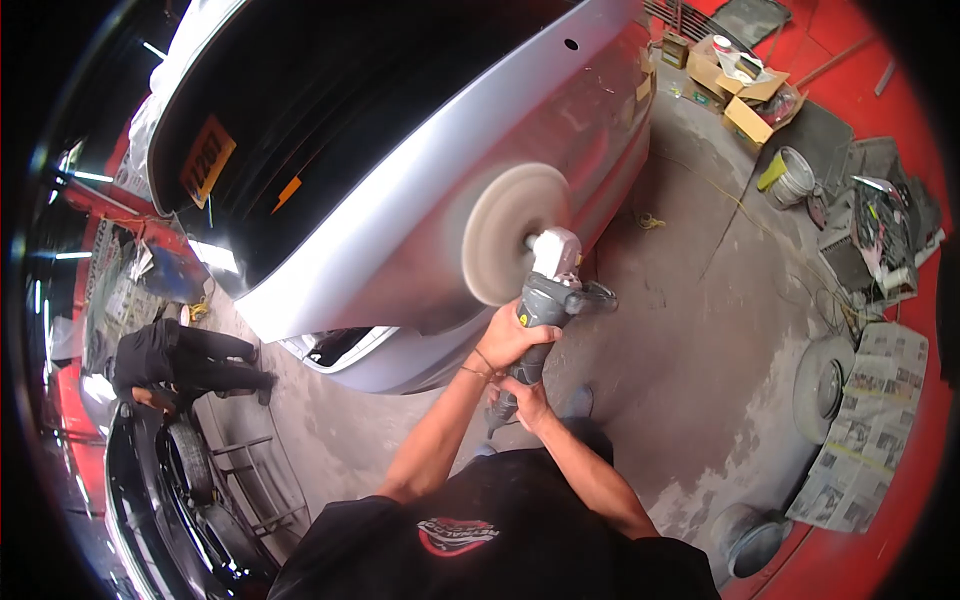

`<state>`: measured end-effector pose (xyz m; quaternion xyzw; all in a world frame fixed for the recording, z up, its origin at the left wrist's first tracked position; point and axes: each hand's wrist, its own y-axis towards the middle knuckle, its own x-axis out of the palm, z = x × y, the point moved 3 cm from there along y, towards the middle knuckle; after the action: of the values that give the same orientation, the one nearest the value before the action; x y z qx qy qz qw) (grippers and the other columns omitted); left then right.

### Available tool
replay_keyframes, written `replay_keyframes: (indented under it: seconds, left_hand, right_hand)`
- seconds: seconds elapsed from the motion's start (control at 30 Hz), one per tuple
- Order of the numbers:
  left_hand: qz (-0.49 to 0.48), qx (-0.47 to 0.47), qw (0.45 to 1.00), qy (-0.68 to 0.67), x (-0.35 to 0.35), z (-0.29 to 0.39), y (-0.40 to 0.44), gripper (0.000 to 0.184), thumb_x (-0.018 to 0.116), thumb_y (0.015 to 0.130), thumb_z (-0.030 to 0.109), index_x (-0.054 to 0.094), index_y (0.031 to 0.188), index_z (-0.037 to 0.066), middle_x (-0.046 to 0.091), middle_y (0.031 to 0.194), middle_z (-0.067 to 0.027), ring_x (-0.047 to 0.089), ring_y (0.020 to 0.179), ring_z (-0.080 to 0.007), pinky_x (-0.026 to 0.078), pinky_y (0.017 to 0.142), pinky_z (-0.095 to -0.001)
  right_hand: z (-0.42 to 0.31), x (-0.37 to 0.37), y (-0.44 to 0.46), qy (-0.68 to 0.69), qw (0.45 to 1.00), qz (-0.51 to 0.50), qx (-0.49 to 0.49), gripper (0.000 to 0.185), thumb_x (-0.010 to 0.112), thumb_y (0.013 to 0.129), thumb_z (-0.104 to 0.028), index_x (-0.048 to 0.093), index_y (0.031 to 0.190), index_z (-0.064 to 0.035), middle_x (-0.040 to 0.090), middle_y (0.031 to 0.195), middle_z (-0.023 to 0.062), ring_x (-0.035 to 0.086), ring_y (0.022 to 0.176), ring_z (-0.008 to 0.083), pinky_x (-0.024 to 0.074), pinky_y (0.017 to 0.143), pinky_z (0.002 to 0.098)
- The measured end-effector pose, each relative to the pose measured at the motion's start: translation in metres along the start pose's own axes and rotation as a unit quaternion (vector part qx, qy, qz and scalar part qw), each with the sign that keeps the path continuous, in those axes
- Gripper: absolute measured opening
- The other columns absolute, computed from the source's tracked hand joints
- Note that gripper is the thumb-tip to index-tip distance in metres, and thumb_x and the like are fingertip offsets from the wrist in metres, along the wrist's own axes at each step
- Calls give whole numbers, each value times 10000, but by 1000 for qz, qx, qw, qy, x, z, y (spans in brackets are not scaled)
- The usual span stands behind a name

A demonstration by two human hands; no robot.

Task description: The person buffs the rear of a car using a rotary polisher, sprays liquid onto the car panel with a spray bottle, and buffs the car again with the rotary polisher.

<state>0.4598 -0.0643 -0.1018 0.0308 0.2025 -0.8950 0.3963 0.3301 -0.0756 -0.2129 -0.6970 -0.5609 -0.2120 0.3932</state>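
My left hand point(513, 338) wraps around the front of the grey-black polisher point(550, 292), just behind its silver head. Lower on the same tool, my right hand point(524, 400) grips the rear of the body. A large round off-white polishing pad point(500, 225) at the front looks smeared as if spinning. It lies against or very close to the silver-grey car body panel point(400, 235); contact is hard to make out. The side handle point(598, 297) of the polisher sticks out to the right, with no hand on it.
A person in dark clothes point(185, 355) bends over a black car part point(150, 490) at left. At right are cardboard boxes point(750, 105), a bucket point(790, 175), a crate of tools point(880, 230), a tire point(822, 388) and newspaper point(868, 425). A cable crosses the concrete floor point(690, 330).
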Motion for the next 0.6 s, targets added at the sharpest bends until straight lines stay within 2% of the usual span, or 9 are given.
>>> replay_keyframes:
  seconds: [0.03, 0.13, 0.17, 0.27, 0.3, 0.37, 0.43, 0.53, 0.6]
  left_hand:
    - [17, 16, 1000, -14, -3, 8, 4, 604, 925, 771, 292, 722, 1255, -7, 778, 1091, -83, 707, 996, -171, 585, 946, -369]
    - [43, 80, 994, -63, -15, 7, 10, 627, 918, 792, 198, 706, 1339, -25, 783, 1219, -118, 707, 1107, -199, 568, 1039, -382]
    - [45, 95, 994, -33, -19, 19, 6, 627, 946, 796, 129, 710, 1359, -18, 780, 1260, -108, 704, 1129, -190, 567, 1054, -379]
    - [96, 138, 986, -16, -16, 15, -8, 633, 968, 809, 146, 717, 1371, -4, 776, 1292, -100, 704, 1144, -189, 565, 1063, -389]
    - [96, 175, 979, 50, -16, 2, -11, 618, 921, 865, 224, 723, 1404, -7, 790, 1307, -86, 717, 1181, -171, 559, 1076, -383]
    - [128, 161, 978, -16, 0, -25, -18, 580, 924, 869, 201, 728, 1378, 1, 793, 1295, -98, 731, 1186, -195, 567, 1073, -404]
    - [129, 154, 978, -56, 13, -49, -32, 570, 946, 848, 194, 742, 1344, 1, 802, 1270, -101, 740, 1159, -198, 578, 1054, -403]
    - [110, 134, 976, -129, 43, -54, -21, 524, 963, 822, 177, 775, 1278, 0, 815, 1231, -107, 747, 1120, -190, 591, 1028, -394]
    - [105, 108, 977, -149, 55, -49, -10, 496, 960, 825, 180, 784, 1248, -9, 823, 1208, -109, 754, 1114, -182, 593, 1023, -390]
  right_hand:
    - [-14, -4, 10, -44, 999, -17, -14, 222, 766, 939, -95, 650, 1119, -37, 668, 900, 63, 696, 785, 221, 574, 721, 398]
    - [-37, -16, 32, -187, 979, -44, -65, 287, 811, 923, -136, 677, 1158, -38, 723, 952, 68, 735, 869, 256, 594, 782, 419]
    - [-38, -21, 40, -235, 967, -48, -85, 314, 826, 917, -153, 687, 1175, -38, 748, 976, 72, 751, 903, 275, 602, 808, 429]
    - [-41, -37, 46, -404, 902, -96, -116, 415, 853, 895, -198, 712, 1258, -53, 805, 1117, 85, 773, 1025, 340, 608, 906, 461]
    - [-43, -43, 41, -425, 897, -100, -61, 492, 864, 867, -194, 723, 1323, -77, 793, 1273, 126, 756, 1137, 378, 592, 996, 463]
    - [-51, -43, 24, -406, 899, -101, -134, 321, 880, 859, -154, 753, 1141, -67, 792, 1076, 69, 733, 1002, 236, 588, 912, 412]
    - [-46, -58, 8, -378, 912, -114, -113, 260, 900, 844, -137, 762, 1048, -55, 786, 979, 42, 710, 932, 159, 585, 868, 392]
    - [-27, -113, 0, -451, 880, -148, 6, 542, 897, 877, -182, 714, 1369, -47, 754, 1369, 129, 702, 1260, 252, 555, 1085, 428]
    - [-34, -133, 6, -429, 893, -131, 37, 542, 913, 879, -207, 710, 1352, -39, 759, 1325, 119, 699, 1225, 249, 558, 1063, 428]
